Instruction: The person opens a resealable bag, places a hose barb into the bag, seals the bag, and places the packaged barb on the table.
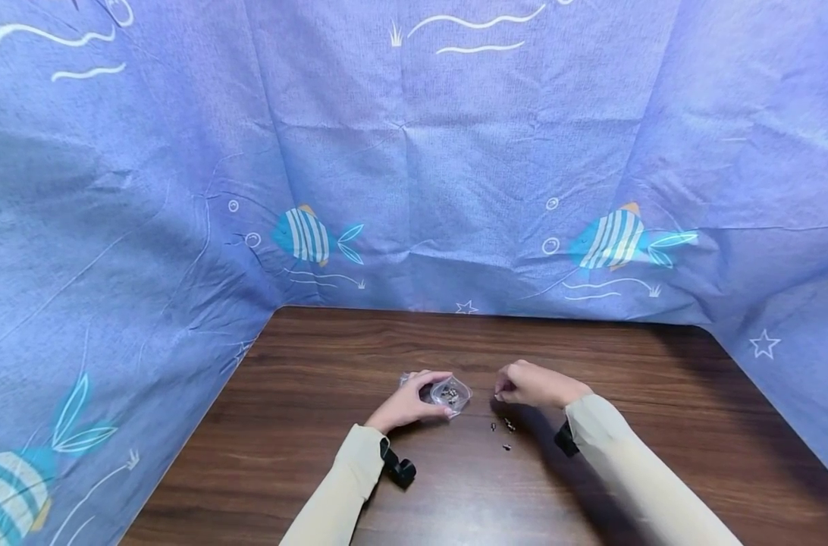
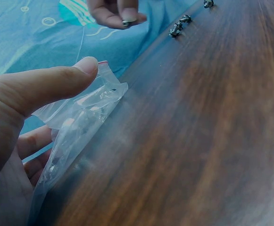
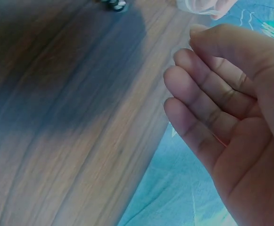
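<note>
My left hand (image 1: 410,402) holds a clear zip bag (image 2: 87,115) by its sides, thumb on one side and fingers on the other. The bag's mouth gapes, and several small metal pieces (image 1: 450,394) lie inside. To the right, my right hand (image 1: 533,384) hovers above the table with thumb and forefinger together. Between those fingertips the left wrist view shows a small shiny metal piece (image 2: 127,22); in the right wrist view it is hidden. Loose metal pieces (image 1: 509,425) of the same dark and silvery look lie on the table, nearer to me than the right hand.
The brown wood-grain table (image 1: 305,455) ends at a rounded back edge. Blue cloth (image 1: 455,189) printed with fish hangs behind it and at both sides. A black wrist camera (image 1: 399,469) is strapped below my left hand.
</note>
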Tool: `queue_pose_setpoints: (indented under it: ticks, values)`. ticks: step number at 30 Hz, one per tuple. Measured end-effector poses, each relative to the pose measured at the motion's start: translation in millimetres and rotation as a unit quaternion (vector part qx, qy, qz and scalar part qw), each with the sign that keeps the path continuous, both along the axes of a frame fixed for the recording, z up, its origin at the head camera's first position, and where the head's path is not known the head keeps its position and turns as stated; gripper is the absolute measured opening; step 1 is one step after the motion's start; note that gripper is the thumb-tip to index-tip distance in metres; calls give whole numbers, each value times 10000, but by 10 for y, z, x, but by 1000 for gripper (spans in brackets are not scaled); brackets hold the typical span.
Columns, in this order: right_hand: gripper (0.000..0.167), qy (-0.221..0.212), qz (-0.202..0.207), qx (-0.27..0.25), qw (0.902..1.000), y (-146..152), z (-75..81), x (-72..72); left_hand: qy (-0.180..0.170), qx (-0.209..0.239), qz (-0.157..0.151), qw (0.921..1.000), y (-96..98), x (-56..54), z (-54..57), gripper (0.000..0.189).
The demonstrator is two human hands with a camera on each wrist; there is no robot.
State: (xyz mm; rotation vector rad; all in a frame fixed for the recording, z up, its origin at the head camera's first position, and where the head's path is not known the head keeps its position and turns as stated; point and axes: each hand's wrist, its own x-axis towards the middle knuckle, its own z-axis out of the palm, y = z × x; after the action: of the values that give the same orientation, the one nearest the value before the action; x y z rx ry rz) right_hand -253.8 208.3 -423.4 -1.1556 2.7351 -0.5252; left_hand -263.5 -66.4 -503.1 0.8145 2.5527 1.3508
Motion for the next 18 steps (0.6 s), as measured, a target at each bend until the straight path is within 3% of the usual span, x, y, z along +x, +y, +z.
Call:
queue_pose_setpoints:
  ticks: [18]
  values:
    - [9,-19,112,-181,9998,-341,99,-142,91,9,-31,10000,-2,-13,-12,66]
